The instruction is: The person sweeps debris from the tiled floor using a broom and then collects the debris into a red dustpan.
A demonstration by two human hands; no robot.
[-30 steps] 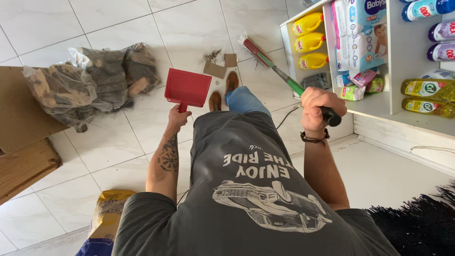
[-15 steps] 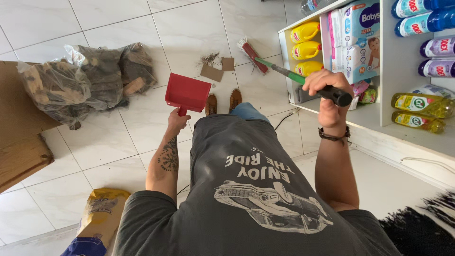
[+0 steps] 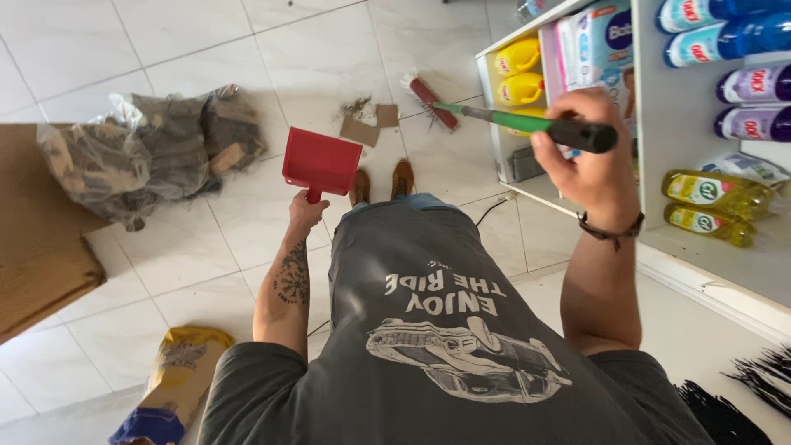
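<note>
My left hand (image 3: 306, 212) grips the handle of a red dustpan (image 3: 321, 161), held low over the white tiled floor just left of my brown shoes (image 3: 381, 183). My right hand (image 3: 587, 152) is closed around the black grip of a green-handled broom (image 3: 503, 119), raised at chest height. The broom's red head (image 3: 430, 99) rests on the floor ahead, beside a small pile of dirt (image 3: 356, 107) and two brown cardboard scraps (image 3: 370, 125).
A full clear rubbish bag (image 3: 148, 152) lies on the floor at left, next to flat brown cardboard (image 3: 37, 239). A yellow sack (image 3: 177, 371) lies near my left side. White shelves (image 3: 643, 124) with yellow, blue and purple bottles and packs stand at right.
My right hand has risen and swung right with the broom handle, the broom head sliding a little farther along the floor. The dustpan has stayed in nearly the same place.
</note>
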